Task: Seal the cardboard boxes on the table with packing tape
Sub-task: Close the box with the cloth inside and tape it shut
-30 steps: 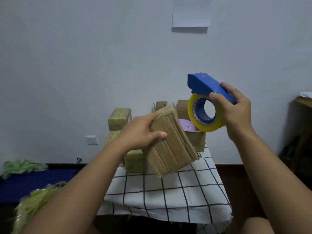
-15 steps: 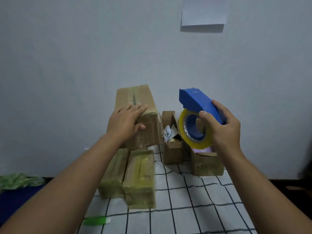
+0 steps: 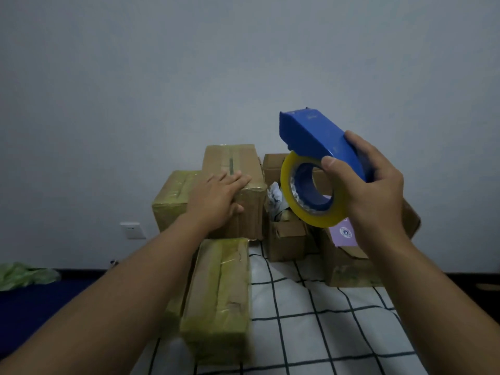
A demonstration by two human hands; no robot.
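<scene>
The left hand (image 3: 220, 197) is lying flat, fingers straight, on a taped box (image 3: 238, 185) stacked at the table's (image 3: 311, 334) back, apparently settling it, while the right hand (image 3: 370, 185) is gripping the tape dispenser (image 3: 319, 147) aloft, likely readying for open boxes (image 3: 286, 239) behind.

sealed boxes (image 3: 216, 288) left, open boxes (image 3: 286, 239) right

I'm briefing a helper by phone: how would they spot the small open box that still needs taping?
On the checked tablecloth, look at the row of boxes against the wall. The small open box sits right of the tall box under the left hand. Unlike its taped neighbours, crumpled paper pokes from its top.
</scene>
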